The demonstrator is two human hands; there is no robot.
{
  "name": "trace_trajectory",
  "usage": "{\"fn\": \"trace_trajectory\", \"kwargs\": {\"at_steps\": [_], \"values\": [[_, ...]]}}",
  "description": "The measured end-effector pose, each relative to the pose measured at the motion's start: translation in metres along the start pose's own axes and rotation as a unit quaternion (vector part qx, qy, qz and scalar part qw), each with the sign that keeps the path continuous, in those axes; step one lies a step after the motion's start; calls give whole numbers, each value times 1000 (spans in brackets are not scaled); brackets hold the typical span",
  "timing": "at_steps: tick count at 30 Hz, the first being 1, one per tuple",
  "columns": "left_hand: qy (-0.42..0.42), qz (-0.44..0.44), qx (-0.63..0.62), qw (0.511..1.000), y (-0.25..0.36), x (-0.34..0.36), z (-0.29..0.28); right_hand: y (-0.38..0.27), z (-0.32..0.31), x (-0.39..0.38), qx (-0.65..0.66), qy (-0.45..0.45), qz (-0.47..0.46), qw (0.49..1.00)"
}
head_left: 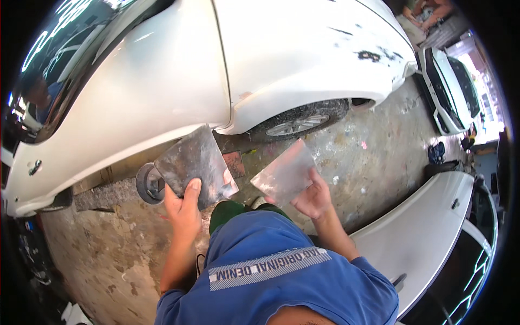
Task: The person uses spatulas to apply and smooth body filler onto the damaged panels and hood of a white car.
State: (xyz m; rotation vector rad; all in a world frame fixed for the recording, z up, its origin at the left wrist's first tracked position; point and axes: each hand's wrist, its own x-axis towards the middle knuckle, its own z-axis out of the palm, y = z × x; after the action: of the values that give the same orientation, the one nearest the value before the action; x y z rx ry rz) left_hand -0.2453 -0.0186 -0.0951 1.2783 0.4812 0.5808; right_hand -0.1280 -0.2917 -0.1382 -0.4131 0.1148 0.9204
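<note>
My left hand (184, 208) grips a square, dark mottled metal plate (195, 160) by its lower edge, thumb on the face. My right hand (315, 197) holds a smaller, lighter silvery metal plate (283, 168), fingers at its right and underneath. The plates are apart. Behind my left hand a round grey container (145, 184) shows partly, with a dark object inside. Above both hands is a white car body (162, 70) with bare and dark patches on its rear panel and a dirty wheel (303, 122) below.
The stained concrete floor (368, 146) lies around me, with a red square block (234, 164) under the car. A light-coloured car (411, 222) is close on my right, another white car (449, 92) farther back. Dark bags (436, 154) lie between them. A co-worker (425, 19) is at the upper right.
</note>
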Motion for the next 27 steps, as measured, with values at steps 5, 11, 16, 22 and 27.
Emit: {"fn": "trace_trajectory", "kwargs": {"at_steps": [5,11,16,22,27], "values": [[54,-37,-42,997,-11,-2,-15,2,22,16,64,9,52,997],[124,-25,-45,991,-18,-8,-34,-31,35,55,11,-157,71,985],[241,-3,-78,967,-34,-29,-19,-64,68,100,68,-257,130,955],[378,-13,-113,919,-107,-64,25,-137,115,151,-525,-342,-143,766],[480,-32,-99,871,-178,-89,65,-147,175,170,-804,-401,-414,144]]}}
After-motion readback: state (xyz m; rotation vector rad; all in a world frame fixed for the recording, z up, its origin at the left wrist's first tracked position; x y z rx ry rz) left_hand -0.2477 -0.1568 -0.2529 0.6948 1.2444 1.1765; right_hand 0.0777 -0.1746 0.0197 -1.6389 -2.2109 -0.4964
